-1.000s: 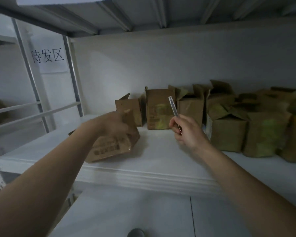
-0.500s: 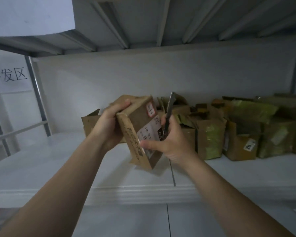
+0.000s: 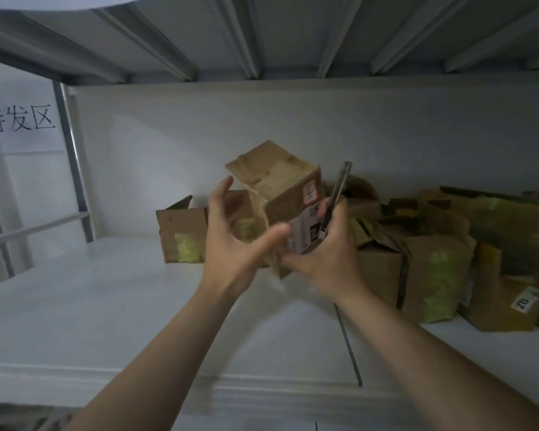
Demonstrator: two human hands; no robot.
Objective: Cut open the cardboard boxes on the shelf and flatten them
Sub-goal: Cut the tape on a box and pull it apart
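Logged above smooth white shelf (image 3: pixel 106 321): creased brown box (image 3: pixel 277 178), tilted, white label (image 3: pixel 305 231), gripped low by right hand (image 3: pixel 327 259) together with slim metal cutter (image 3: pixel 336 194); left hand (image 3: pixel 231 244) spread loose at torn flap, blurred; behind, crowding grey wall, crumpled opened boxes (image 3: pixel 417 275), yellow-green patches.

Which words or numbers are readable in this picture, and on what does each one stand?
"待发区": paper sign on the left wall.
"010": white label on the held box; its small print unreadable.
"07": label on a right-hand shelf box.
Red-edged sticker on the held box: handwriting unreadable.
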